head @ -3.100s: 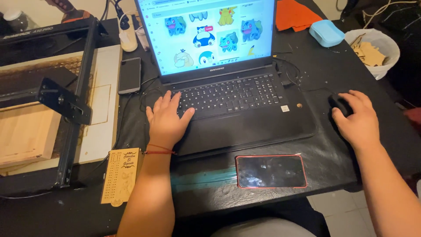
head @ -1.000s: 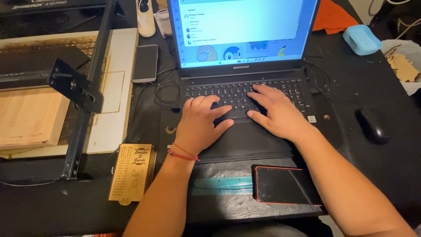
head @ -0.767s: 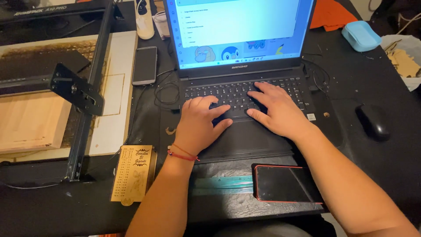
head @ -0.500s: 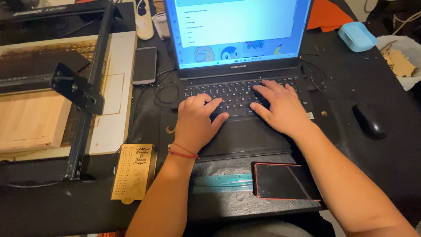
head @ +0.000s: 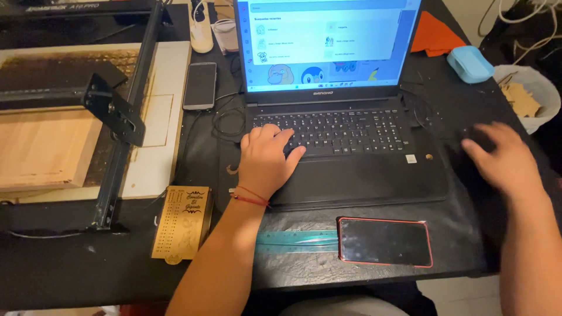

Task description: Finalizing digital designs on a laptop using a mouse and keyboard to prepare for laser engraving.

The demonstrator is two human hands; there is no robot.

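On the black desk (head: 70, 269) in front of you sits an open black laptop (head: 345, 146), its screen lit with a pale blue page. Your left hand (head: 266, 158) rests flat on the left part of the laptop's keyboard, fingers loosely spread, thumb out to the right, holding nothing; a thin red string bracelet (head: 250, 198) circles that wrist. Your right hand (head: 500, 161) is off to the right of the laptop, blurred, fingers spread over a dark computer mouse (head: 477, 137) that is mostly hidden; you cannot tell whether it grips the mouse. Just in front of the laptop lies a dark smartphone in a red case (head: 385, 241), its left end over a translucent green ruler (head: 295, 240). Left of your forearm lies an engraved light wooden plaque (head: 182, 222). A second dark phone (head: 200, 86) lies left of the screen, beside a black-framed laser engraver (head: 117, 111) holding a pale wooden board (head: 44, 146)
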